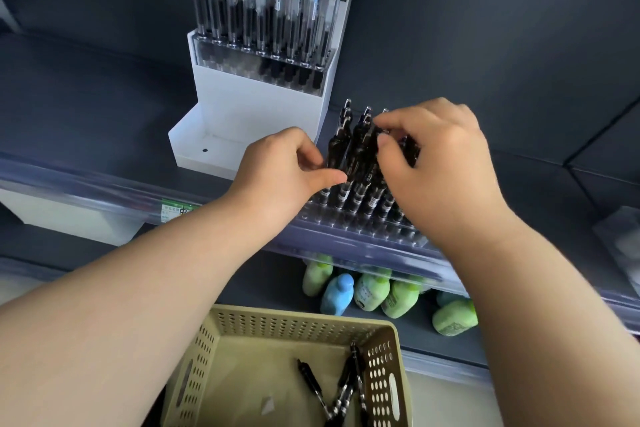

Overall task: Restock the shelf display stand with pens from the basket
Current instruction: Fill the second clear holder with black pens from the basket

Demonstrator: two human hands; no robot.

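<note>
Black clip-top pens (360, 156) stood bunched in the clear acrylic display stand (360, 229) at the shelf edge. The left grip (287, 163) pinched the bunch's side and the right grip (440, 163) curled over their tops. Seating them seemed the step in hand. Next, I'd judge, came reaching down for the few loose pens (346, 388) in the beige perforated plastic basket (204, 357).

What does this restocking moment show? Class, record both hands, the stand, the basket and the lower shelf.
Left hand: pinches black click pens standing in the rack
Right hand: grips the same pens' tops
Stand: clear plastic holed rack, front holes empty
Basket: beige perforated plastic basket, few loose black pens left
Lower shelf: green and blue bottles
</note>
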